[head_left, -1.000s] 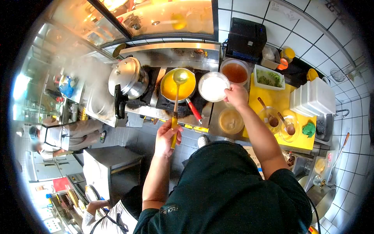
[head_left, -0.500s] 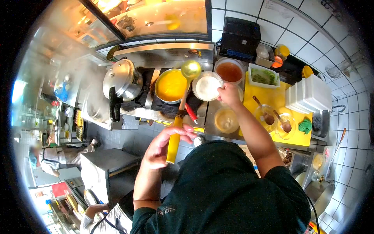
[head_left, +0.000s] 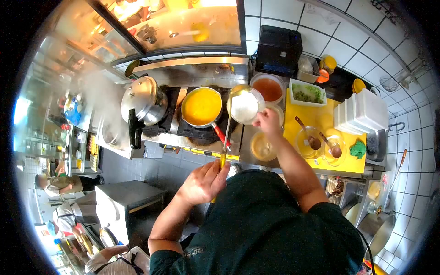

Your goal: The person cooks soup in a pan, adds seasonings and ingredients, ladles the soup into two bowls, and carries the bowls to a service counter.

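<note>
My left hand [head_left: 205, 182] is closed round the yellow handle of a long ladle [head_left: 228, 133]. The ladle's head end overlaps the left side of a round tub [head_left: 260, 95] with white contents [head_left: 245, 106]. My right hand [head_left: 269, 123] grips that tub by its near right rim, and the tub looks tilted to the left. Just left of it, a pan with a red handle [head_left: 220, 134] sits on the stove, holding yellow liquid [head_left: 201, 106]. The ladle's bowl is partly hidden against the tub.
A lidded pressure cooker [head_left: 143, 98] stands on the left burner, with steam nearby. Right of the stove are a tub of reddish-brown sauce [head_left: 267, 89], a tub of chopped greens [head_left: 308, 92] and bowls with spoons [head_left: 314, 143] on a yellow board [head_left: 293, 112]. Other people [head_left: 73, 183] stand at left.
My left fingers, loose before, have wrapped round the ladle handle. The ladle head has moved from beside the pan rightward to the tub. The tub has tilted in my right hand.
</note>
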`<state>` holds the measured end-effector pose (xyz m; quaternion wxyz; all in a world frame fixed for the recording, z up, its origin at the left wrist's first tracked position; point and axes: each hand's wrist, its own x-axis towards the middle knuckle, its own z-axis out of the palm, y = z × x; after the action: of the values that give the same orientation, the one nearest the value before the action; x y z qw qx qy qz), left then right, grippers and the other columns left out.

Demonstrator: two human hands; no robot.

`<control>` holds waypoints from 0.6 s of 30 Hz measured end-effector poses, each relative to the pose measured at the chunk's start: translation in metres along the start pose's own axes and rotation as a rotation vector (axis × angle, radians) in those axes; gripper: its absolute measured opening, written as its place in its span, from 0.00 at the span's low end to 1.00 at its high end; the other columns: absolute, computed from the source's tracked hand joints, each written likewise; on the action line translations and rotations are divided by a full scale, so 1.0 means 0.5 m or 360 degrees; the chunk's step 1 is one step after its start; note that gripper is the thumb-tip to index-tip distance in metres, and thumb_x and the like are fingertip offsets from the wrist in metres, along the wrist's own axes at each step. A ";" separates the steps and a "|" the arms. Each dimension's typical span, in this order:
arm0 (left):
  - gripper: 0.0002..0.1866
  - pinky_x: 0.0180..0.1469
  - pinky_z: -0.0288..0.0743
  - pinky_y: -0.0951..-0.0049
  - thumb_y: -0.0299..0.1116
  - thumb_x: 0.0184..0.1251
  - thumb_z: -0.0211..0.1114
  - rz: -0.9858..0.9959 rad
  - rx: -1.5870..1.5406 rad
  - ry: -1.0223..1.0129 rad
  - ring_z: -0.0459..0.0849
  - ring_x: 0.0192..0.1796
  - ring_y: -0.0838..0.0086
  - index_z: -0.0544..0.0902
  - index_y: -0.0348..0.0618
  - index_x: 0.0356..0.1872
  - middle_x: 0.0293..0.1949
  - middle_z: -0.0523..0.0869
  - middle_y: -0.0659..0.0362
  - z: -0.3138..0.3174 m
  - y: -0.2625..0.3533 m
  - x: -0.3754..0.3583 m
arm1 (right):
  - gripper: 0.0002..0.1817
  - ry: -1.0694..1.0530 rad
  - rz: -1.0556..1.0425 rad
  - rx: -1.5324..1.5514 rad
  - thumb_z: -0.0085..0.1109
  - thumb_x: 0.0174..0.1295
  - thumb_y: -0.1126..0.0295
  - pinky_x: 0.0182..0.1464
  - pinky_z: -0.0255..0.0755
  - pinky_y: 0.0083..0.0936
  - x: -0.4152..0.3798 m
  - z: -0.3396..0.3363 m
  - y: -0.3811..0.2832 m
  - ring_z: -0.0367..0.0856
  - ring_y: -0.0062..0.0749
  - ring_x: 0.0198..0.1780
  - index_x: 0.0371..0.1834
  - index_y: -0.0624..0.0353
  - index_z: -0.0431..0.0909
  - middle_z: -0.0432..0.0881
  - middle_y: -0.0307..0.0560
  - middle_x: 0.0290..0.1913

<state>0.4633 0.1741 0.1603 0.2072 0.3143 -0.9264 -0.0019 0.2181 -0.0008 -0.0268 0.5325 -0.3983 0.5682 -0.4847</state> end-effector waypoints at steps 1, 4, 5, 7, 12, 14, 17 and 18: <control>0.26 0.42 0.86 0.63 0.25 0.57 0.67 -0.0013 0.0018 -0.0032 0.88 0.43 0.55 0.76 0.27 0.59 0.44 0.85 0.42 0.005 0.001 -0.001 | 0.11 0.0022 -0.0038 -0.0006 0.58 0.64 0.74 0.26 0.79 0.25 -0.012 0.005 0.003 0.86 0.32 0.24 0.25 0.65 0.72 0.81 0.46 0.25; 0.26 0.42 0.85 0.64 0.26 0.57 0.65 -0.0023 0.0081 -0.0091 0.88 0.42 0.56 0.76 0.26 0.59 0.44 0.84 0.43 0.019 -0.008 0.006 | 0.11 -0.0030 -0.0019 -0.0007 0.57 0.64 0.75 0.25 0.79 0.23 -0.011 0.019 -0.008 0.86 0.32 0.24 0.24 0.64 0.71 0.80 0.45 0.24; 0.27 0.42 0.85 0.64 0.25 0.57 0.66 -0.0039 0.0065 -0.0111 0.87 0.41 0.56 0.75 0.27 0.59 0.45 0.84 0.42 0.024 -0.015 0.004 | 0.11 -0.0050 -0.0011 0.0036 0.58 0.64 0.75 0.25 0.78 0.23 -0.008 0.022 -0.013 0.86 0.31 0.24 0.24 0.64 0.70 0.80 0.45 0.24; 0.28 0.41 0.85 0.62 0.25 0.56 0.68 -0.0089 0.0022 -0.0154 0.87 0.41 0.55 0.75 0.28 0.60 0.47 0.84 0.42 0.041 -0.023 -0.008 | 0.12 -0.0006 -0.0045 -0.0069 0.58 0.63 0.74 0.24 0.77 0.23 -0.009 0.024 -0.023 0.87 0.32 0.24 0.23 0.64 0.69 0.79 0.45 0.22; 0.25 0.37 0.83 0.67 0.29 0.58 0.63 -0.0045 0.0094 -0.0257 0.84 0.36 0.61 0.77 0.26 0.57 0.36 0.81 0.49 0.087 -0.049 0.004 | 0.12 0.0038 -0.0131 -0.0309 0.59 0.62 0.74 0.22 0.76 0.25 -0.019 0.033 -0.039 0.87 0.33 0.22 0.22 0.65 0.70 0.79 0.46 0.20; 0.23 0.35 0.81 0.68 0.30 0.60 0.61 -0.0058 0.0097 -0.0291 0.82 0.32 0.63 0.77 0.27 0.56 0.32 0.79 0.53 0.106 -0.053 0.005 | 0.12 0.0042 -0.0168 -0.0357 0.60 0.62 0.74 0.22 0.76 0.26 -0.020 0.040 -0.036 0.87 0.34 0.22 0.23 0.65 0.70 0.79 0.47 0.20; 0.22 0.35 0.81 0.67 0.25 0.61 0.62 -0.0123 -0.0165 -0.0176 0.83 0.32 0.62 0.76 0.26 0.57 0.32 0.81 0.53 0.123 -0.051 -0.003 | 0.13 0.0055 -0.0184 -0.0416 0.60 0.62 0.73 0.22 0.76 0.26 -0.024 0.044 -0.040 0.87 0.34 0.21 0.23 0.66 0.71 0.80 0.49 0.20; 0.21 0.35 0.81 0.67 0.24 0.63 0.61 -0.0233 -0.0286 -0.0114 0.84 0.33 0.62 0.76 0.27 0.58 0.33 0.82 0.52 0.123 -0.048 -0.005 | 0.13 0.0060 -0.0181 -0.0434 0.60 0.62 0.73 0.22 0.76 0.26 -0.026 0.045 -0.041 0.86 0.34 0.21 0.23 0.66 0.71 0.80 0.50 0.20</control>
<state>0.4554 0.1485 0.0999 0.2008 0.3610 -0.9039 -0.1112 0.2405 0.0047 -0.0030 0.4344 -0.4892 0.6152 -0.4399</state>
